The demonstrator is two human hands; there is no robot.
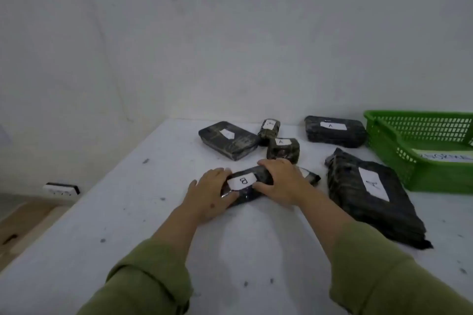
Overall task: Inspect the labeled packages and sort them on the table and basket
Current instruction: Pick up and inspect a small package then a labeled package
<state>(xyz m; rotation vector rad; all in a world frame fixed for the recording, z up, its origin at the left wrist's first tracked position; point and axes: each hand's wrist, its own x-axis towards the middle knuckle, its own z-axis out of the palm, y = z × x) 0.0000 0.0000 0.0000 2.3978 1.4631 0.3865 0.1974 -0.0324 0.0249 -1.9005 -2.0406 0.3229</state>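
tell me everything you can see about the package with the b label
The B package is a small oblong parcel in dark, glossy wrap that looks like plastic film. A white paper label with a handwritten B sits on its top. It lies flat on the white table, near the front of the group. The left hand grips its left end, the right hand its right end.

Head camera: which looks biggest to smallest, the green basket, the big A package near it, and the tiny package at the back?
1. Green basket, though cut off by the frame edge.
2. Big A package, nearer the camera, so unsure against the basket.
3. Tiny package, clearly smallest.
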